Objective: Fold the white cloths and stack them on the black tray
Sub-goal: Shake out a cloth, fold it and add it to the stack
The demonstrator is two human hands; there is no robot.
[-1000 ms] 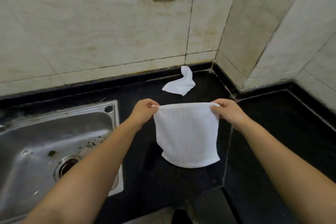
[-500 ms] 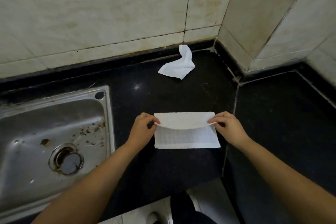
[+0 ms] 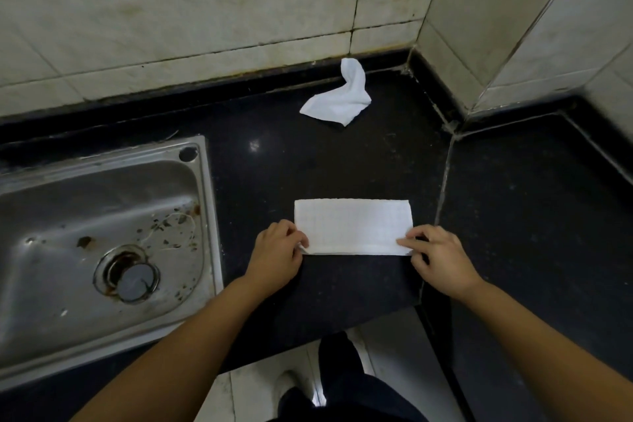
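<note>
A white cloth (image 3: 352, 226) lies folded in half as a flat rectangle on the black counter (image 3: 342, 164). My left hand (image 3: 275, 255) pinches its near left corner. My right hand (image 3: 440, 259) pinches its near right corner. A second white cloth (image 3: 339, 99) lies crumpled near the back wall, apart from both hands. No black tray shows in this view.
A steel sink (image 3: 99, 236) with a drain and some debris sits to the left of the folded cloth. Tiled walls close off the back and the right corner. The counter's front edge runs just below my hands, with floor and my leg beneath.
The cloth hung stretched between my hands a second ago. It came down onto the counter, and its top edge was brought toward me over the lower half, leaving it folded flat.
</note>
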